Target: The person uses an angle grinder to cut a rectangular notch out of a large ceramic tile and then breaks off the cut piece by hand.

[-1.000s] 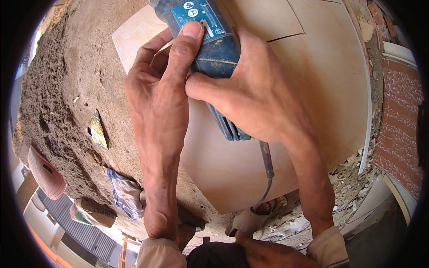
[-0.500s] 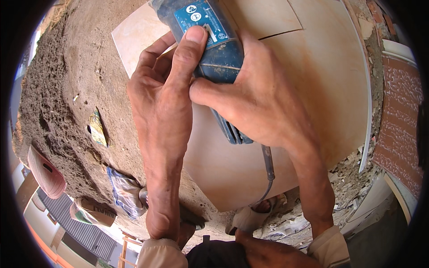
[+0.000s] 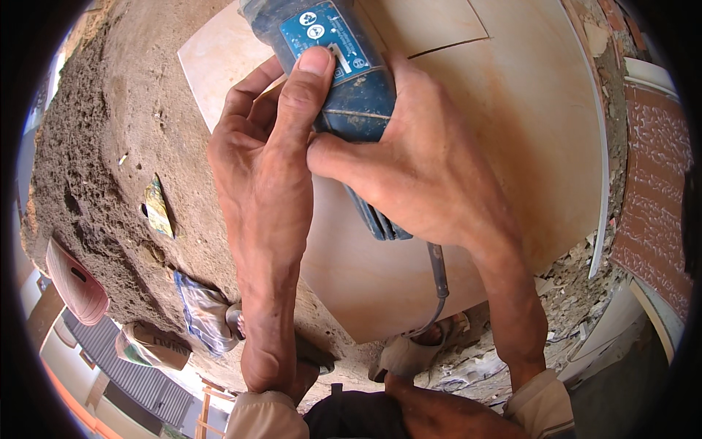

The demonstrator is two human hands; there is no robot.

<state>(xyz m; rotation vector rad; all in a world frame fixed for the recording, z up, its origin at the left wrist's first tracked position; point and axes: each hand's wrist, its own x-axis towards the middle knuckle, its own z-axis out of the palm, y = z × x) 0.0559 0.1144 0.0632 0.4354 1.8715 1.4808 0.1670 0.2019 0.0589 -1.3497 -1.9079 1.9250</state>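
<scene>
Left hand and right hand are bare; the left sleeve is pale beige, creased; the right sleeve matches, with a thin dark line. A black garment with a small upright tab shows between them; the right shoe is greyish beige and open-toed.

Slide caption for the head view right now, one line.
Left hand and right hand hold a blue power tool over pale tile, its cord running toward a sandal.
</scene>
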